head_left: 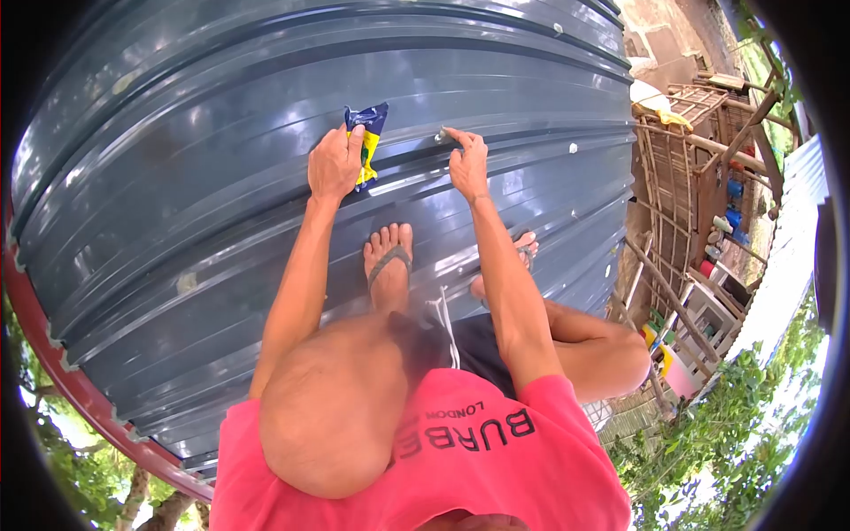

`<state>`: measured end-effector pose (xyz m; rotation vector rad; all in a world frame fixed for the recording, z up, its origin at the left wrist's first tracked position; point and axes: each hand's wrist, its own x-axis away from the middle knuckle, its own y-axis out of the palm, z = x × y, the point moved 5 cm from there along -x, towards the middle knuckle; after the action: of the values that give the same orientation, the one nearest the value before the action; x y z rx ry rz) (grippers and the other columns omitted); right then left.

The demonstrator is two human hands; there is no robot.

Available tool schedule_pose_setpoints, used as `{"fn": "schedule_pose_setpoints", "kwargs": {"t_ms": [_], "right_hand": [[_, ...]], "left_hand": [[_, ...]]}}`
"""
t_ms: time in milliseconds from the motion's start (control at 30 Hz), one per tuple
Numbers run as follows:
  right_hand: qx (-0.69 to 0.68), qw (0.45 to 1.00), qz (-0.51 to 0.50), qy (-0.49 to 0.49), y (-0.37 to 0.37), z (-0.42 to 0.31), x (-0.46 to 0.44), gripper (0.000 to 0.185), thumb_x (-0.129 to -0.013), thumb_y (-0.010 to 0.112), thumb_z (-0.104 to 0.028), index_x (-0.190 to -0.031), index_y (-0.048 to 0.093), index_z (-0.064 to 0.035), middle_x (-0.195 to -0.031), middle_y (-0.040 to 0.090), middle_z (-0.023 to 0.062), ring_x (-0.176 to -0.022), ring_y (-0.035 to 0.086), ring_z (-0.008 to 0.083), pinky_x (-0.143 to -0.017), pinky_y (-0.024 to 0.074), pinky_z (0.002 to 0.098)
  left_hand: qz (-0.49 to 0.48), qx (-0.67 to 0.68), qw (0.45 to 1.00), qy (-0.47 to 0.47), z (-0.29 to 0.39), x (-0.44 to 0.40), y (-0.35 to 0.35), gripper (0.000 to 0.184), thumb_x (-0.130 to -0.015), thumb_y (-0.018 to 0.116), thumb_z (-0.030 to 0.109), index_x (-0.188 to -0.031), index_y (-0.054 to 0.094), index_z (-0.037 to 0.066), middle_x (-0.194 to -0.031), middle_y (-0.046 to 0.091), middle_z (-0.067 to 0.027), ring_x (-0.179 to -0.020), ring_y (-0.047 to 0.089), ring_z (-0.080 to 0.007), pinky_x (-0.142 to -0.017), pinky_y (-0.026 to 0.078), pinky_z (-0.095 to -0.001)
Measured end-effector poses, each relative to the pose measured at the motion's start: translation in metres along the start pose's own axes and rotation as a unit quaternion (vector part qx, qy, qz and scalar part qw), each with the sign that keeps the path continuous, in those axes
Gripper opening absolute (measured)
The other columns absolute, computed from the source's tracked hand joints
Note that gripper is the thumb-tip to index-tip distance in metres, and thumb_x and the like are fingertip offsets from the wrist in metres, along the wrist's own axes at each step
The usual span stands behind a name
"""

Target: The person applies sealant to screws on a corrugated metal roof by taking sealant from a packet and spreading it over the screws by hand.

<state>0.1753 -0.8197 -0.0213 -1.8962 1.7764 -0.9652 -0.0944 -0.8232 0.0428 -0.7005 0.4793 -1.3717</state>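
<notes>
My left hand (pixel 336 165) is closed around a blue and yellow foil packet (pixel 370 146), thumb on top, above a dark grey ribbed metal roof (pixel 239 97). My right hand (pixel 470 164) holds nothing visible; its index finger points out to a small whitish spot (pixel 439 136) beside a raised rib, while the other fingers curl in. Further right along the sheet, another white dab (pixel 573 148) shows. What is inside the packet is hidden.
I squat on the roof in flip-flops, one foot (pixel 388 265) just below my hands. The roof's right edge drops to a yard with a bamboo structure (pixel 668 173) and clutter. A red edge trim (pixel 80 389) curves along the left, with trees beyond.
</notes>
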Motion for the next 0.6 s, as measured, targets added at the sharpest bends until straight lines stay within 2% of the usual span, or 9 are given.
{"fn": "schedule_pose_setpoints", "kwargs": {"t_ms": [233, 333, 433, 533, 567, 600], "right_hand": [[0.013, 1.000, 0.017, 0.006, 0.006, -0.001, 0.008, 0.056, -0.082, 0.052, 0.006, -0.129, 0.069, -0.0184, -0.126, 0.051, 0.0195, -0.120, 0.045, 0.0392, -0.107, 0.0399, 0.0468], [0.065, 0.997, 0.031, -0.030, 0.009, -0.003, 0.018, 0.063, -0.080, 0.053, 0.008, -0.136, 0.064, -0.0197, -0.128, 0.050, 0.0189, -0.122, 0.044, 0.0396, -0.106, 0.0395, 0.0485], [0.142, 0.988, 0.049, -0.021, 0.019, -0.008, 0.031, 0.074, -0.078, 0.056, 0.010, -0.145, 0.054, -0.0206, -0.135, 0.047, 0.0194, -0.126, 0.043, 0.0406, -0.107, 0.0378, 0.0511], [0.185, 0.981, 0.063, 0.003, 0.032, -0.017, 0.042, 0.083, -0.076, 0.057, 0.011, -0.152, 0.043, -0.0181, -0.142, 0.044, 0.0203, -0.129, 0.041, 0.0418, -0.110, 0.0348, 0.0523], [0.184, 0.981, 0.050, 0.019, 0.036, -0.018, 0.045, 0.083, -0.075, 0.059, 0.010, -0.152, 0.041, -0.0142, -0.145, 0.041, 0.0221, -0.130, 0.041, 0.0423, -0.112, 0.0320, 0.0524], [0.188, 0.980, 0.058, 0.017, 0.038, -0.021, 0.046, 0.082, -0.075, 0.059, 0.010, -0.152, 0.041, -0.0135, -0.145, 0.041, 0.0226, -0.131, 0.041, 0.0424, -0.113, 0.0317, 0.0524]], "left_hand": [[0.007, -0.014, 1.000, 0.015, 0.000, 0.000, 0.001, 0.039, -0.106, 0.046, 0.038, -0.089, 0.060, 0.006, -0.072, 0.058, -0.0161, -0.071, 0.059, -0.0415, -0.066, 0.046, -0.0519], [0.010, -0.023, 1.000, 0.014, 0.001, 0.000, 0.001, 0.039, -0.106, 0.047, 0.038, -0.089, 0.060, 0.006, -0.072, 0.058, -0.0160, -0.071, 0.060, -0.0412, -0.065, 0.046, -0.0517], [0.015, -0.027, 0.999, 0.015, 0.002, 0.000, 0.001, 0.040, -0.106, 0.047, 0.038, -0.088, 0.060, 0.006, -0.071, 0.057, -0.0160, -0.071, 0.060, -0.0410, -0.065, 0.046, -0.0517], [0.017, -0.035, 0.999, 0.011, 0.001, 0.000, 0.002, 0.040, -0.106, 0.047, 0.039, -0.087, 0.060, 0.006, -0.071, 0.057, -0.0160, -0.071, 0.060, -0.0410, -0.065, 0.046, -0.0518], [0.017, -0.037, 0.999, 0.010, 0.001, 0.000, 0.003, 0.040, -0.106, 0.047, 0.039, -0.087, 0.060, 0.006, -0.071, 0.058, -0.0160, -0.071, 0.060, -0.0410, -0.065, 0.046, -0.0518], [0.017, -0.038, 0.999, 0.009, 0.001, 0.000, 0.003, 0.041, -0.106, 0.047, 0.039, -0.087, 0.060, 0.005, -0.071, 0.058, -0.0159, -0.071, 0.060, -0.0410, -0.065, 0.046, -0.0518]]}}
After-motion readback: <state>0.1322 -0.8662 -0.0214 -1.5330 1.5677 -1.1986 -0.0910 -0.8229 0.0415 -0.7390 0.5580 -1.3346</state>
